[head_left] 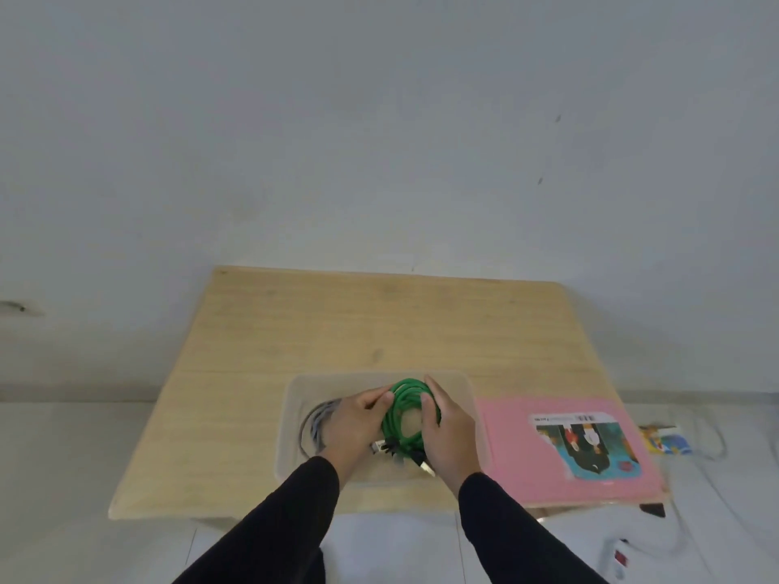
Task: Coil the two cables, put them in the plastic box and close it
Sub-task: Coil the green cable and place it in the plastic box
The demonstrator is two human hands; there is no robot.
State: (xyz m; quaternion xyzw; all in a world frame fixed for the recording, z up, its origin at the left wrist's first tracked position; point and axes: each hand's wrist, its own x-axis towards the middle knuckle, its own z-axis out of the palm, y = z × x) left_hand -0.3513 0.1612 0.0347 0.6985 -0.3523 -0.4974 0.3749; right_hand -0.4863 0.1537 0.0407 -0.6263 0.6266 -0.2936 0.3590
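Note:
A clear plastic box (295,389) stands open on the wooden table (358,322), near its front edge. Inside it at the left lies a coiled grey cable (314,423). A coiled green cable (406,398) is held over the box's middle. My left hand (356,427) grips the coil's left side and my right hand (449,432) grips its right side. The green cable's dark plug ends (421,461) stick out below the coil. The pink lid (506,453) lies flat on the table just right of the box.
A picture label (586,444) is on the pink lid. On the white floor to the right are a small colourful packet (668,440), a thin white cord (712,440) and a white power strip (617,560). A pale wall rises behind the table.

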